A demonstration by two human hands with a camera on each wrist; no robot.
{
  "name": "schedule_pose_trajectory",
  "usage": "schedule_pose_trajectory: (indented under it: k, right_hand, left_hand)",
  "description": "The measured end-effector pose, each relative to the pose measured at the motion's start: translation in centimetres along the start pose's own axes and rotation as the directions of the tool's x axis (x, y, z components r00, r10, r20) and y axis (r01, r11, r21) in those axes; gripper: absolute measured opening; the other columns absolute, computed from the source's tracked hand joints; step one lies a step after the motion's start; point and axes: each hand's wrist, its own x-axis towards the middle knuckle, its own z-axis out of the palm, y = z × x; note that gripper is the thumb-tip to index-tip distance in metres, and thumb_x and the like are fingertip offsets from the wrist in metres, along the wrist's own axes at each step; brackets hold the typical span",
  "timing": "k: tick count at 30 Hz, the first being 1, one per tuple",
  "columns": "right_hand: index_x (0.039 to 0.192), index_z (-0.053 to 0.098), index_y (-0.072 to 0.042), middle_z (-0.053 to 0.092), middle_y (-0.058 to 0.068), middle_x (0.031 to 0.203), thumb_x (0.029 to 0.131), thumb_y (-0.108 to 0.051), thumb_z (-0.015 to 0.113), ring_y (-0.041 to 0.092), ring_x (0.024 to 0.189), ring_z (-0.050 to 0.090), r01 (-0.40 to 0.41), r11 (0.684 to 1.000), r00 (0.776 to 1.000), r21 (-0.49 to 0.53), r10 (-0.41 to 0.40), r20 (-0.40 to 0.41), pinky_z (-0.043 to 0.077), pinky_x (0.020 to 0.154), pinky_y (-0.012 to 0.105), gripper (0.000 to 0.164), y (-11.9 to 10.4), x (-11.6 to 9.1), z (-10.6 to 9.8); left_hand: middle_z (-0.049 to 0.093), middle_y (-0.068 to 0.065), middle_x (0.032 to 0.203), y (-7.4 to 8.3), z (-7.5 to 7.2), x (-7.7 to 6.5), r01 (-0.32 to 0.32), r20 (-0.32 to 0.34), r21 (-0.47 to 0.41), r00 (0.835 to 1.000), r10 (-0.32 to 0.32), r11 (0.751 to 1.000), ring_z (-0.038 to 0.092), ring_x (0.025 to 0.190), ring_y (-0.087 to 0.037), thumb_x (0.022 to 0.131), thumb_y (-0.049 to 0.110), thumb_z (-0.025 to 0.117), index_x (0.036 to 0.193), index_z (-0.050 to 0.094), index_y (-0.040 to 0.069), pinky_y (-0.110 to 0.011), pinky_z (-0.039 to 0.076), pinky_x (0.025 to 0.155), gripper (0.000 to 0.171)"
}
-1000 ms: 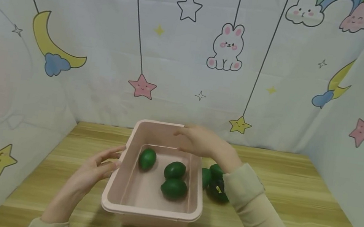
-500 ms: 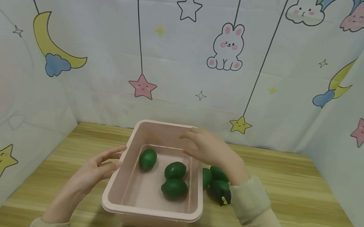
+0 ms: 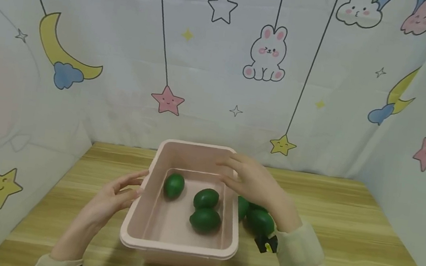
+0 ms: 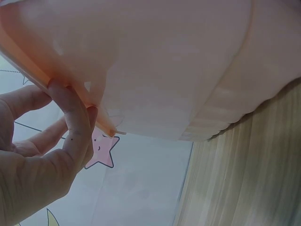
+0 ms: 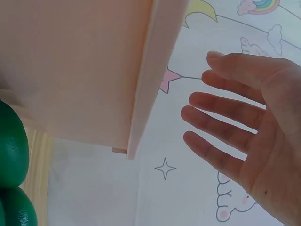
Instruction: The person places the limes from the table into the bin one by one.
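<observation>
A pale pink plastic bin (image 3: 177, 249) stands on the wooden table, with three glossy dark green, lemon-shaped fruits inside: one at the left (image 3: 174, 186) and two touching near the right wall (image 3: 204, 220). My left hand (image 3: 108, 202) touches the outside of the bin's left rim; in the left wrist view its bent fingertips (image 4: 56, 87) meet the rim's lip. Over the bin's far right corner hovers my right hand (image 3: 253, 181), fingers spread and holding nothing. In the right wrist view, a gap shows between these fingers (image 5: 216, 141) and the bin wall (image 5: 94, 70).
Several more green fruits (image 3: 259, 221) lie on the table just outside the bin's right wall, partly hidden by my right arm. A white cloth backdrop (image 3: 213, 70) printed with stars and rabbits encloses the table (image 3: 343, 249) at the back and sides.
My right hand has drawn back to the right and slightly toward me, from over the bin's inside to its right rim. The left hand, the bin and its fruits stay put.
</observation>
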Motion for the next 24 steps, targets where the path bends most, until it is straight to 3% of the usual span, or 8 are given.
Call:
schedule_pose_trajectory:
  k: [8, 14, 24]
  right_hand:
    - [0.124, 0.063, -0.017, 0.064, 0.002, 0.124, 0.093, -0.026, 0.063, 0.022, 0.117, 0.059, -0.073, 0.997, 0.997, 0.025, 0.074, -0.036, 0.049, 0.097, 0.042, 0.032, 0.4, -1.8, 0.8]
    - [0.125, 0.063, -0.018, 0.062, 0.003, 0.129, 0.093, -0.024, 0.063, 0.023, 0.124, 0.055, -0.101, 0.988, 0.992, 0.118, 0.108, -0.060, 0.046, 0.103, 0.044, 0.032, 0.8, -3.2, 1.9]
    - [0.126, 0.063, -0.019, 0.060, 0.004, 0.132, 0.092, -0.023, 0.065, 0.024, 0.127, 0.053, -0.097, 0.978, 0.981, 0.184, 0.125, -0.146, 0.045, 0.104, 0.045, 0.035, 1.1, -4.9, 3.5]
  left_hand:
    - [0.039, -0.019, 0.145, 0.0, 0.0, -0.1, -0.001, 0.005, -0.003, 1.000, 0.001, 1.000, 0.059, 0.108, -0.001, 0.097, 0.027, 0.057, 0.149, 0.035, 0.015, -0.023, 0.049, 0.090, 0.058]
    - [0.040, -0.019, 0.144, -0.1, 0.0, -0.1, -0.002, 0.005, -0.003, 1.000, 0.002, 1.000, 0.059, 0.107, -0.001, 0.097, 0.027, 0.058, 0.149, 0.035, 0.015, -0.023, 0.049, 0.090, 0.058]
    - [0.040, -0.019, 0.145, 0.0, 0.0, -0.1, 0.001, 0.008, -0.005, 1.000, -0.001, 1.000, 0.059, 0.109, -0.003, 0.097, 0.027, 0.058, 0.149, 0.035, 0.015, -0.025, 0.048, 0.091, 0.059]
